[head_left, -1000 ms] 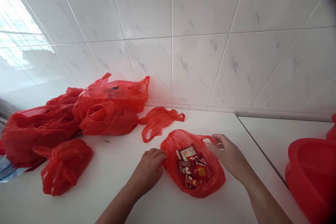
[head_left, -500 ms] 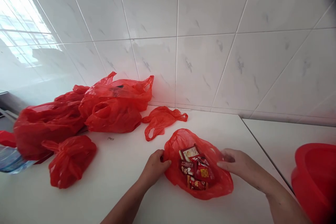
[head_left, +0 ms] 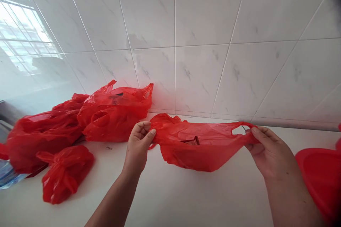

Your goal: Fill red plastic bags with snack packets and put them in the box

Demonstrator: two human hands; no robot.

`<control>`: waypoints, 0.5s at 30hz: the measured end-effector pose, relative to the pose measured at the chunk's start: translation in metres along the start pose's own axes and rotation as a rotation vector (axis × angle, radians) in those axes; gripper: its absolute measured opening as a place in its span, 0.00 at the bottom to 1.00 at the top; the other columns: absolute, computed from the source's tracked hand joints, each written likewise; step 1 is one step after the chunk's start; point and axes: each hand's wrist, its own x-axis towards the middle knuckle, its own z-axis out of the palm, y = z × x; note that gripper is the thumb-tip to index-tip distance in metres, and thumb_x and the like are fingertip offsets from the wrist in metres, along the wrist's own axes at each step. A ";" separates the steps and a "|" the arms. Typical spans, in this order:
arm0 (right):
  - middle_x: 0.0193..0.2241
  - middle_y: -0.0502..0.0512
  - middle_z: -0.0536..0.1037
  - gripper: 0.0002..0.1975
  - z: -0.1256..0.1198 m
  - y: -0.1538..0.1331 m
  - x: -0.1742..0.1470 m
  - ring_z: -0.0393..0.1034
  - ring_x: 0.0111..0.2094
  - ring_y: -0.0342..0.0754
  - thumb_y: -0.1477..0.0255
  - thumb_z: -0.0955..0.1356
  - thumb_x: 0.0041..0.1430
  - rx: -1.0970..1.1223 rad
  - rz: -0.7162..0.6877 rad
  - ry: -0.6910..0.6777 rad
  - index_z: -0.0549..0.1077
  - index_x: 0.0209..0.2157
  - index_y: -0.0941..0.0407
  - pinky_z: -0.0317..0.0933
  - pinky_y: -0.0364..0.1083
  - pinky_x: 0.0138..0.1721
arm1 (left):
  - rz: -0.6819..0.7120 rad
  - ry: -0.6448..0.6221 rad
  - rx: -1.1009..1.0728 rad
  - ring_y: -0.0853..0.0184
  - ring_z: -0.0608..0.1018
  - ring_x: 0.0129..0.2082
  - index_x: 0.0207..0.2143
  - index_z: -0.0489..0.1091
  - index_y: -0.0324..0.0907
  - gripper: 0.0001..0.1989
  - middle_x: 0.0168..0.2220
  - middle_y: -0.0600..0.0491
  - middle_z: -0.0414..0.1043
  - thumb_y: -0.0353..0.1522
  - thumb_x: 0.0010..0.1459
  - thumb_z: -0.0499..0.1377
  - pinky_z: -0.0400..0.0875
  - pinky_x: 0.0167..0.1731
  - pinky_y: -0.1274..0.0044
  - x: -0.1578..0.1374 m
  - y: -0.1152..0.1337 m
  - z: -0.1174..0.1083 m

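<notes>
A thin red plastic bag is stretched sideways between my two hands. My left hand pinches its gathered left end between thumb and fingers. On the other side, my right hand grips the loop handle at the right end, and the handle's hole shows beside my fingers. One dark red snack packet pokes up at the bag's opening; whatever else lies inside is hidden by the plastic. Behind the left end, a limp red bag is mostly covered.
Several filled red bags stand against the tiled wall at the left. Nearer, a knotted red bag sits on the white table. A red plastic basin is at the right edge, and clear plastic at far left.
Both hands have risen and moved apart, pulling the round open bag into a long stretched shape. My right hand now has its handle. The packets inside have mostly gone from sight.
</notes>
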 end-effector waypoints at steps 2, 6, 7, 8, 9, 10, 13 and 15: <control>0.29 0.49 0.73 0.09 0.008 -0.004 -0.001 0.68 0.31 0.43 0.67 0.74 0.47 0.103 0.002 0.065 0.72 0.29 0.53 0.65 0.42 0.29 | 0.136 0.015 0.141 0.73 0.71 0.29 0.40 0.66 0.43 0.16 0.31 0.58 0.67 0.35 0.50 0.65 0.68 0.29 0.81 -0.001 0.012 0.009; 0.35 0.51 0.74 0.06 0.020 -0.011 -0.008 0.70 0.43 0.48 0.72 0.72 0.48 0.225 -0.097 0.097 0.71 0.28 0.52 0.66 0.44 0.37 | 0.308 0.036 0.420 0.73 0.70 0.30 0.41 0.68 0.44 0.15 0.31 0.58 0.67 0.31 0.50 0.65 0.68 0.30 0.82 -0.007 0.028 0.023; 0.36 0.51 0.74 0.05 0.022 -0.013 -0.010 0.69 0.46 0.50 0.72 0.71 0.49 0.239 -0.110 0.062 0.70 0.28 0.51 0.66 0.46 0.39 | 0.320 0.030 0.427 0.73 0.70 0.29 0.41 0.68 0.44 0.14 0.30 0.58 0.67 0.30 0.50 0.64 0.68 0.29 0.82 -0.008 0.030 0.025; 0.36 0.52 0.75 0.05 0.024 -0.014 -0.012 0.69 0.46 0.51 0.71 0.70 0.51 0.248 -0.115 0.024 0.69 0.29 0.51 0.67 0.48 0.39 | 0.319 0.016 0.409 0.73 0.70 0.29 0.41 0.68 0.44 0.14 0.30 0.58 0.67 0.30 0.50 0.64 0.68 0.29 0.82 -0.010 0.032 0.028; 0.35 0.51 0.75 0.05 0.026 -0.015 -0.014 0.70 0.45 0.52 0.70 0.70 0.53 0.255 -0.112 -0.010 0.69 0.30 0.50 0.67 0.49 0.38 | 0.309 -0.001 0.374 0.73 0.71 0.28 0.41 0.68 0.44 0.15 0.29 0.58 0.68 0.30 0.50 0.64 0.68 0.28 0.82 -0.011 0.033 0.031; 0.32 0.50 0.74 0.05 0.029 -0.016 -0.018 0.71 0.40 0.50 0.69 0.70 0.54 0.265 -0.102 -0.038 0.68 0.31 0.50 0.67 0.48 0.36 | 0.290 -0.023 0.334 0.73 0.71 0.28 0.41 0.67 0.44 0.15 0.30 0.57 0.68 0.30 0.50 0.64 0.68 0.27 0.82 -0.011 0.034 0.035; 0.20 0.45 0.65 0.11 0.040 -0.015 -0.031 0.60 0.21 0.40 0.65 0.70 0.57 0.278 -0.047 -0.135 0.64 0.27 0.53 0.60 0.40 0.24 | 0.213 -0.107 0.209 0.72 0.73 0.31 0.41 0.67 0.43 0.15 0.33 0.55 0.70 0.30 0.50 0.65 0.69 0.28 0.82 -0.013 0.032 0.047; 0.16 0.44 0.58 0.15 0.051 -0.015 -0.045 0.49 0.17 0.37 0.61 0.66 0.61 0.238 -0.010 -0.214 0.63 0.26 0.54 0.50 0.38 0.18 | 0.162 -0.189 0.128 0.71 0.73 0.35 0.39 0.67 0.43 0.14 0.36 0.54 0.70 0.29 0.49 0.65 0.70 0.32 0.81 -0.015 0.030 0.056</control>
